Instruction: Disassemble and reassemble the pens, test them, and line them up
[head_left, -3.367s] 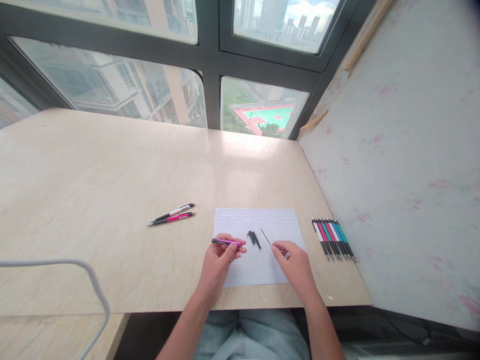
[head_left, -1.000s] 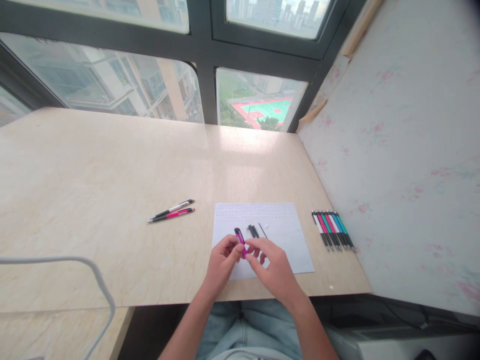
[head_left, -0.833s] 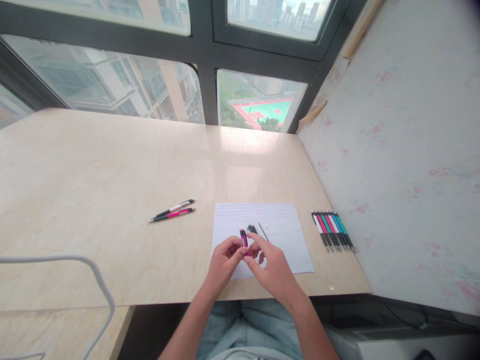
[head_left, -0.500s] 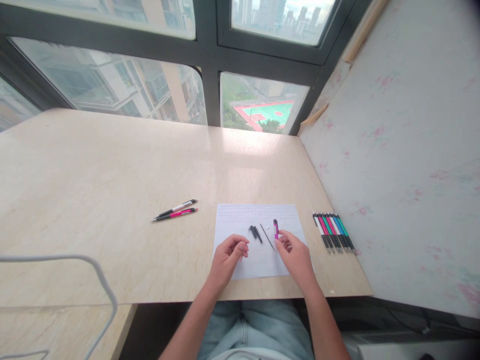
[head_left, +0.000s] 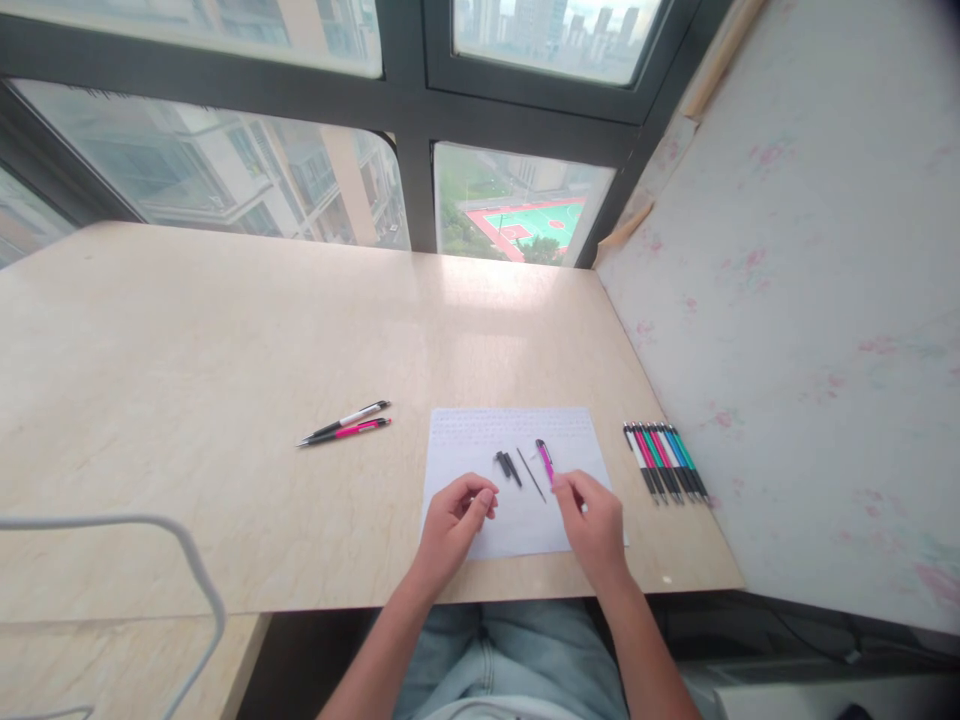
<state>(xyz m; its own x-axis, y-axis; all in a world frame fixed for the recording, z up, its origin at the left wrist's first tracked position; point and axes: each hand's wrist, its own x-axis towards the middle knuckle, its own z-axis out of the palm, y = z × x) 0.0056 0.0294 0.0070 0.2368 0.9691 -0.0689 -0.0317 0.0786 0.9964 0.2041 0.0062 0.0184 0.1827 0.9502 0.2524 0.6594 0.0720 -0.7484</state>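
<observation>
My right hand pinches the lower end of a purple pen barrel with a black clip, its top tilted to the left over the written sheet of paper. Left of the barrel, a thin dark refill lies on the sheet. Short black pen parts rest beside it, close to each other. My left hand hovers over the sheet's left side, fingers curled and thumb against the index finger. Whether something small is between those fingertips is hidden.
To the right, by the wall, a row of several colored pens lies side by side. Two pens, one white and black and one pink and black, lie left of the sheet. A grey cable curves at the lower left.
The purple barrel has tipped from nearly upright to leaning left, and my right hand's fingers have closed further around its lower end. My left hand has barely moved.
</observation>
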